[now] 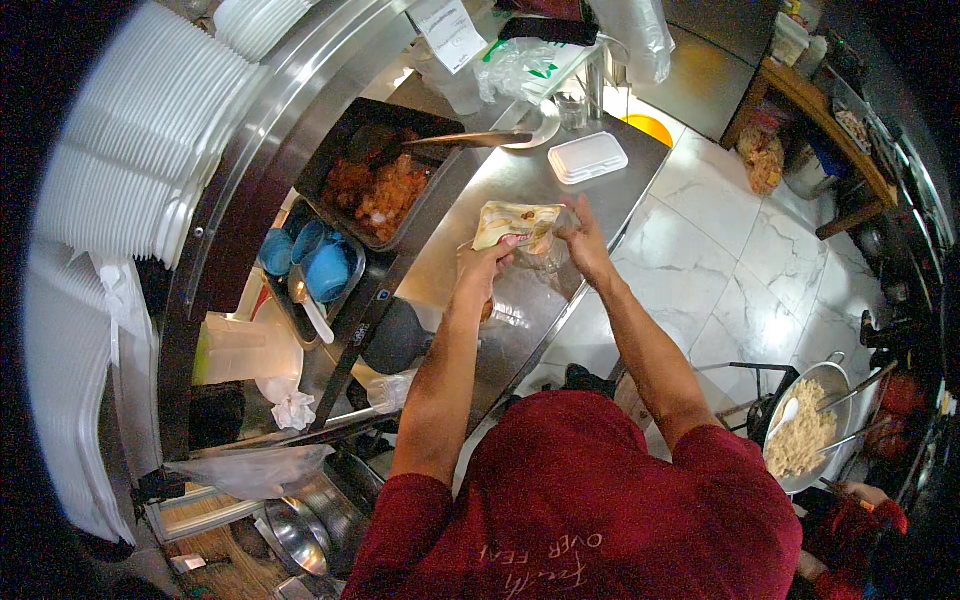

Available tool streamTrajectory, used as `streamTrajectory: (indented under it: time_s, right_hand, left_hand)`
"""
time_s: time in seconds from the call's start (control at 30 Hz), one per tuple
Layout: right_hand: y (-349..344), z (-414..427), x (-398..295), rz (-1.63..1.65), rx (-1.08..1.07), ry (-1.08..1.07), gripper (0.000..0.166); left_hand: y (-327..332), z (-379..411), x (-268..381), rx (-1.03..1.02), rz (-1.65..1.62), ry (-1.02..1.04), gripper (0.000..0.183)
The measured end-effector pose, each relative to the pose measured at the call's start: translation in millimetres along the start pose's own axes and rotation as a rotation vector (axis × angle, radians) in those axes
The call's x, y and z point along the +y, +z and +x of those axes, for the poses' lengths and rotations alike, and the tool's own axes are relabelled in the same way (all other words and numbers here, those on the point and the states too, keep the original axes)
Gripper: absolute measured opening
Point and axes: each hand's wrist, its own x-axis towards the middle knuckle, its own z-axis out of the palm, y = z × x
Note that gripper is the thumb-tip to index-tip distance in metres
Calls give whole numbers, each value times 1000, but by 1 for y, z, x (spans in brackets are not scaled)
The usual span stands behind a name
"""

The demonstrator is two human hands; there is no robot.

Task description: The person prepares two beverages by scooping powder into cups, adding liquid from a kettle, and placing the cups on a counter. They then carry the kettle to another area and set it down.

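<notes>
My left hand (pixel 486 264) grips the lower left edge of a yellowish printed plastic bag (pixel 501 226), its thumb lying across the front. At the bag's right edge is my right hand (pixel 586 238), its fingers slightly blurred; whether they pinch the plastic is unclear. Below the printed part, clear plastic (pixel 541 262) hangs over the steel counter (pixel 517 300). Something brownish shows partly behind my left wrist, too hidden to name. A closed white foam container (pixel 588 157) rests on the counter beyond my hands.
A black tray of reddish-brown food (pixel 390 196) stands left, tongs (pixel 469 139) across its rim. Blue cups (pixel 327 270) sit nearby. Stacked white foam containers (pixel 142 127) line the far left. At right, another person's hand (pixel 862 493) is near a pan of pale food (pixel 806 431).
</notes>
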Motion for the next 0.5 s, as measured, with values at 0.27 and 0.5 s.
streamTrajectory:
  time_s: [0.27, 0.5]
  right_hand:
    - [-23, 12, -29, -150, -165, -99, 24]
    - [-26, 16, -19, -183, -112, -136, 21]
  left_hand:
    - [-12, 4, -12, 47, -15, 40, 31]
    - [-2, -5, -1, 53, 57, 77, 33]
